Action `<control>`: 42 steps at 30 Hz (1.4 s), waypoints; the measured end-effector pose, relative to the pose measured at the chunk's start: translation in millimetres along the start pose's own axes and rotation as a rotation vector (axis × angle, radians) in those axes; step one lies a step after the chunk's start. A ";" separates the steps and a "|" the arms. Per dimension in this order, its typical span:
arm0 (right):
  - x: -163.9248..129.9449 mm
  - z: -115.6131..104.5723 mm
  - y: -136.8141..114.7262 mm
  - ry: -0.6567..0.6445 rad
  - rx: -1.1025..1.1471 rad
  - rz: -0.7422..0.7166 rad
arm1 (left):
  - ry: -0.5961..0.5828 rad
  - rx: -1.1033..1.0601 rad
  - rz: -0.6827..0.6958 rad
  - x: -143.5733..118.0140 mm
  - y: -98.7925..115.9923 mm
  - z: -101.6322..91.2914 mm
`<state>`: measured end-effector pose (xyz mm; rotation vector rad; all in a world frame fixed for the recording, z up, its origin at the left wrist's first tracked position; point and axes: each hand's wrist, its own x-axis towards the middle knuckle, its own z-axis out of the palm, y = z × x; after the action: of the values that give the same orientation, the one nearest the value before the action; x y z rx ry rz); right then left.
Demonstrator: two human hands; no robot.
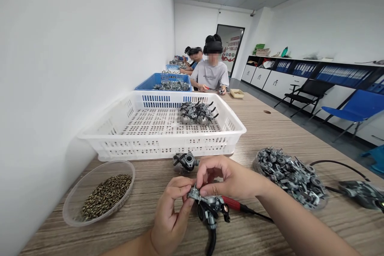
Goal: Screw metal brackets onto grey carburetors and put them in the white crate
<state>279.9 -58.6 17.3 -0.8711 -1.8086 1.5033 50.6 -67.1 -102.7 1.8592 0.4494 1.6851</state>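
Low in the middle of the head view, a grey metal carburetor (210, 209) with a black rubber hose hanging down is held above the table. My left hand (172, 212) grips its upper left end between thumb and fingers. At that same end my right hand (220, 176) is closed in a pinch; a small part shows at its fingertips, too hidden to name. Behind the carburetor lies a red-handled tool (232, 203) with a black cord; its tip is hidden. Another carburetor (184, 162) rests on the table just beyond my hands.
A white perforated basket (168, 144) holds several carburetors. Brass-coloured screws fill a clear bowl (69, 208) on the left; grey metal parts (289, 176) heap a container on the right. Beyond stand a blue basket (147, 82) and a co-worker (212, 74). A wall runs along the left.
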 end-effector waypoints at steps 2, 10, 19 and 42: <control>3.2 -0.6 8.0 -0.024 0.104 0.014 | 0.015 0.024 -0.012 -0.3 0.0 0.1; 6.5 -4.5 22.7 -0.083 0.233 0.073 | -0.045 0.008 0.024 1.7 2.9 -0.2; 4.6 -4.9 28.6 -0.109 0.339 0.108 | -0.126 0.026 0.035 0.4 5.4 -1.5; -13.5 -0.8 -10.6 -0.080 -0.034 -0.030 | -0.063 0.116 -0.074 7.7 18.0 2.0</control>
<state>287.5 -70.4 27.2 -0.8068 -1.9011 1.5124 51.2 -76.8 -85.5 1.9478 0.5935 1.5767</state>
